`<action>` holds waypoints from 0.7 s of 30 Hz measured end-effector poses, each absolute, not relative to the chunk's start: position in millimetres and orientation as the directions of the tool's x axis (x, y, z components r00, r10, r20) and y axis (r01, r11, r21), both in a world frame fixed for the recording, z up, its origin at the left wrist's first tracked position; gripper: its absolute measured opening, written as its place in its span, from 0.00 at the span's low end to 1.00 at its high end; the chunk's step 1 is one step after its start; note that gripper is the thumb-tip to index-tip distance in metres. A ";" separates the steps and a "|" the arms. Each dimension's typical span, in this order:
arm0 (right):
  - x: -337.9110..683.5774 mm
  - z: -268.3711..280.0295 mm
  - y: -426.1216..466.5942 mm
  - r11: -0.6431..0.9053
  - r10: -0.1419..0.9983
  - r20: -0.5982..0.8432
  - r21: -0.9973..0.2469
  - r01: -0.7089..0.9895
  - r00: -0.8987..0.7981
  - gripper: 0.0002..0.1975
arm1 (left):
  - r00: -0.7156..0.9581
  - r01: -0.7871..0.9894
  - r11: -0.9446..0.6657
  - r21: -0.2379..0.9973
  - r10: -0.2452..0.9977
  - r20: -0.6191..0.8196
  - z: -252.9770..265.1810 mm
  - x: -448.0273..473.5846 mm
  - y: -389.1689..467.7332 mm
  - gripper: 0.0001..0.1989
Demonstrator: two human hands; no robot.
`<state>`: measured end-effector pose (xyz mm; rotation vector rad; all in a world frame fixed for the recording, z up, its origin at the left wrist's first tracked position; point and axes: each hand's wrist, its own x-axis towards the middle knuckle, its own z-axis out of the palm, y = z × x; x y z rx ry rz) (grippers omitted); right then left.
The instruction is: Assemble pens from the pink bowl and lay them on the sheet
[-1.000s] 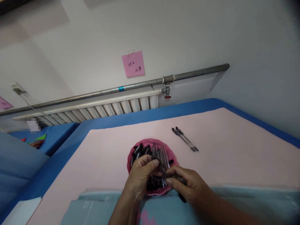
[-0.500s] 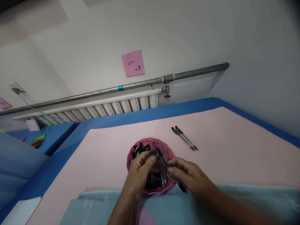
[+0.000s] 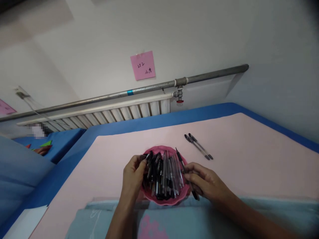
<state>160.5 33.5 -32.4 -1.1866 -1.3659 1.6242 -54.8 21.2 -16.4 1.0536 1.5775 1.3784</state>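
A round pink basket point(image 3: 166, 202) holds black pen caps point(image 3: 157, 162) on its left side and clear pen barrels point(image 3: 171, 176) on its right. At the basket's left rim, my left hand point(image 3: 135, 171) pinches a black pen cap point(image 3: 148, 157) between thumb and fingers. My right hand point(image 3: 201, 179), by the right rim, grips an uncapped pen point(image 3: 180, 156) whose black grip and tip point up and away. Two capped pens point(image 3: 199, 146) lie side by side on the pink table cover, beyond my right hand.
The pink cover point(image 3: 112, 159) lies on a blue table point(image 3: 139, 123). Light blue cloth point(image 3: 99, 215) runs along the near edge, with a white sheet point(image 3: 27, 219) at the left. Behind stand a radiator point(image 3: 119, 113) and a pipe point(image 3: 211, 75). Another person's hand point(image 3: 43, 150) shows far left.
My left hand has moved left, away from the pen in my right hand, to the caps at the left rim. My right hand keeps its pen, whose tip is now bare.
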 end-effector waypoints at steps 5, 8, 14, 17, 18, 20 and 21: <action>159.4 -35.4 33.8 -0.203 0.928 -0.210 -0.978 0.054 -0.307 0.09 | -0.434 0.212 0.058 0.976 0.900 0.041 -17.4 -63.7 21.1 0.11; 158.9 -34.6 33.5 -0.204 0.928 -0.213 -0.977 0.060 -0.307 0.09 | -0.441 0.272 0.068 0.960 0.895 0.061 -16.4 -68.0 19.8 0.11; 157.0 -28.1 32.6 -0.186 0.932 -0.201 -0.980 0.077 -0.300 0.09 | -0.124 0.732 -0.176 0.658 0.916 0.383 -20.7 -48.7 24.5 0.12; 157.4 -30.9 34.2 -0.179 0.928 -0.193 -0.981 0.075 -0.319 0.09 | 0.032 0.835 -0.244 0.493 0.917 0.399 -27.0 -32.3 32.9 0.15; 157.9 -32.5 34.8 -0.172 0.926 -0.188 -0.982 0.077 -0.327 0.09 | 0.060 0.852 -0.251 0.460 0.919 0.391 -28.8 -28.7 35.6 0.16; 159.1 -35.4 35.8 -0.159 0.922 -0.178 -0.984 0.083 -0.342 0.09 | 0.079 0.858 -0.259 0.443 0.920 0.384 -30.6 -26.8 39.2 0.16; 159.6 -36.0 36.0 -0.157 0.920 -0.177 -0.984 0.087 -0.350 0.09 | 0.061 0.850 -0.255 0.461 0.917 0.395 -30.5 -28.9 39.7 0.16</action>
